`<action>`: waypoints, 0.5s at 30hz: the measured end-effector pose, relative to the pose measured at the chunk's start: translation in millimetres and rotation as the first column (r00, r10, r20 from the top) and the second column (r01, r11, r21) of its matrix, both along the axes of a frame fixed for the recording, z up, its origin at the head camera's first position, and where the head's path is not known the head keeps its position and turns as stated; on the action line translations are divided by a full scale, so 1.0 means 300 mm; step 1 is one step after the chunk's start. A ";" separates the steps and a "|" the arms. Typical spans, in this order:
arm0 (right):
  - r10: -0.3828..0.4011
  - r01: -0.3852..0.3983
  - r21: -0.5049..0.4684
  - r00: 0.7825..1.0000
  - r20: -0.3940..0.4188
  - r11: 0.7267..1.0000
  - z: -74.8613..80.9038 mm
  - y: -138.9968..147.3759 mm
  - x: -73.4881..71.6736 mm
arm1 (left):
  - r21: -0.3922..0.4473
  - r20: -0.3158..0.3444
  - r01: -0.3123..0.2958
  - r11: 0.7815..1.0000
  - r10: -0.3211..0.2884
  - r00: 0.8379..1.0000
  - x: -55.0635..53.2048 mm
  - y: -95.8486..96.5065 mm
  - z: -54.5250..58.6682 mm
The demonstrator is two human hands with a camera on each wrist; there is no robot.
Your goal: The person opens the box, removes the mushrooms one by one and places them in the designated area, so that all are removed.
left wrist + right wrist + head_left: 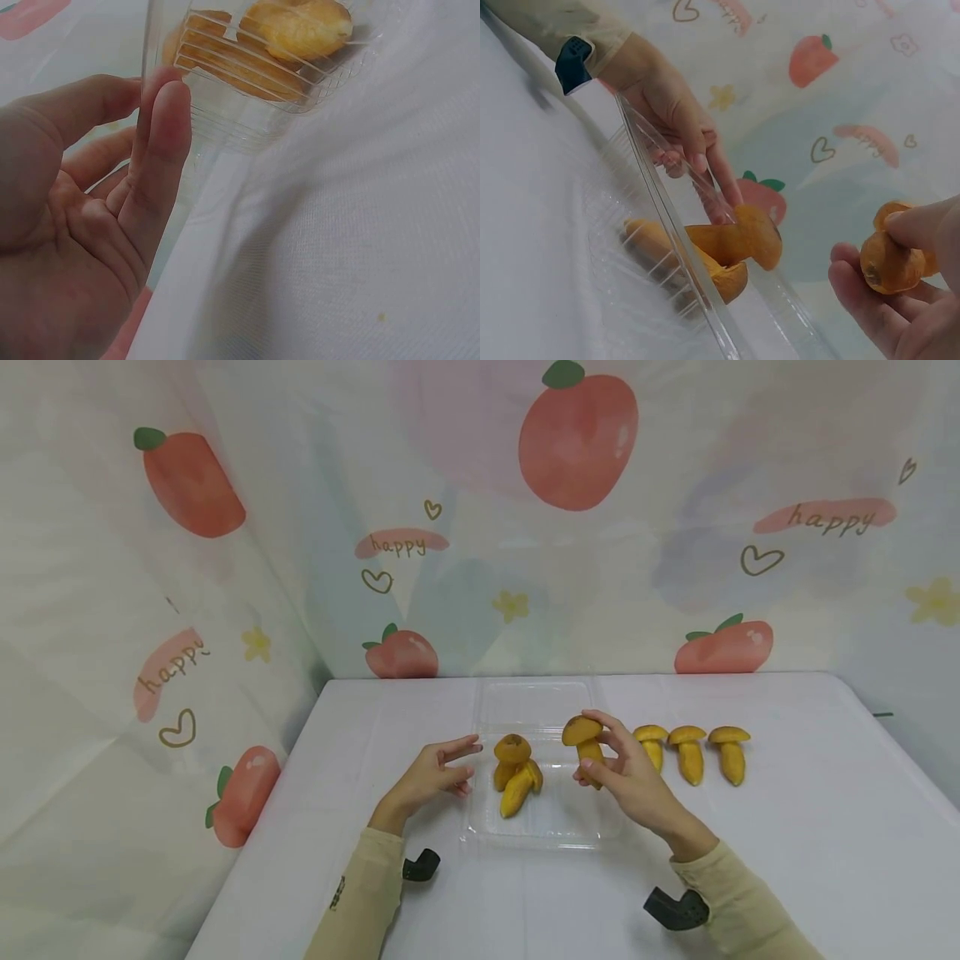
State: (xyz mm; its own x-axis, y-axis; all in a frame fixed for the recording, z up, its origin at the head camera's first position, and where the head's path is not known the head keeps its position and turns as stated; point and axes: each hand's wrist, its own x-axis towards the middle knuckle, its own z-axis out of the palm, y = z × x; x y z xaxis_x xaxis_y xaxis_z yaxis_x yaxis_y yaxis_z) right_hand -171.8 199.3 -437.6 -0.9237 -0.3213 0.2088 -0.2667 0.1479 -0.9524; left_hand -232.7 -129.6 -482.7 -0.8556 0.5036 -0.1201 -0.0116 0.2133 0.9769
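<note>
My right hand (626, 777) holds a yellow-brown mushroom (582, 732) by its stem, cap up, above the right part of a clear plastic container (555, 839). In the right wrist view, the thumb and fingers pinch this held mushroom (891, 262). Two similar mushrooms lie inside the container at its left, one with its cap (512, 747) up and one with its stem (514, 797) toward me. Beside the container's left rim is my left hand (427, 777), its fingers extended, thumb apart from the index finger. Whether those fingers touch the rim, I cannot tell.
Three more mushrooms stand in a row on the white tabletop (795, 827) right of the container, the nearest (650, 732) partly behind my right hand. Behind the base lies the container's clear lid (536, 702). A printed curtain (480, 468) rises along the table's back and left.
</note>
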 end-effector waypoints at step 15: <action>-0.191 0.213 0.154 0.970 -0.150 0.965 0.013 0.038 -0.006 | -0.008 0.009 -0.011 1.000 0.011 1.000 -0.010 -0.001 -0.017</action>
State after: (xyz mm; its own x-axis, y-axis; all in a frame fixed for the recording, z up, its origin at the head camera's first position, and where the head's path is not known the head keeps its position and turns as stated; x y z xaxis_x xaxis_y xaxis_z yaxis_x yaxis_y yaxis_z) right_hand -173.6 210.8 -433.6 -0.9404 -0.1718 0.2933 -0.3374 0.3665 -0.8671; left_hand -235.6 -129.9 -487.8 -0.8599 0.4932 -0.1316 -0.0226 0.2208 0.9750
